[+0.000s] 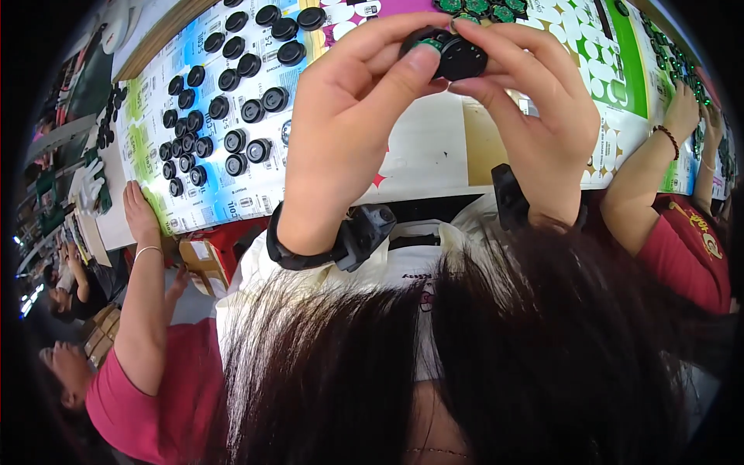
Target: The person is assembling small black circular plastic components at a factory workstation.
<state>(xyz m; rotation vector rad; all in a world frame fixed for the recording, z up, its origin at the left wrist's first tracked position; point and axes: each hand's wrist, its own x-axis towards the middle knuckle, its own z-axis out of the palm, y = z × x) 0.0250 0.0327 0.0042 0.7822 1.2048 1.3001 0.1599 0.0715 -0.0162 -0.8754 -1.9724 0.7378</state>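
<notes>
Between both hands, above the table's near half, is a small round black plastic housing (463, 60) with a green circuit board edge showing at its left side. My left hand (349, 116) pinches that left side, the thumb lying by the green part. From the other side my right hand (546, 101) grips the housing with thumb and fingers, closed on its right rim. The housing is tilted, with small holes in its dark face. Several round green circuit boards (484, 9) lie beyond the hands at the far edge.
Many round black housings (234, 140) stand in loose rows on the printed table covering (221, 203) at left. A co-worker's hand (142, 213) rests on the left table edge; another co-worker's arm (655, 159) reaches over the right side, near more green boards (673, 66).
</notes>
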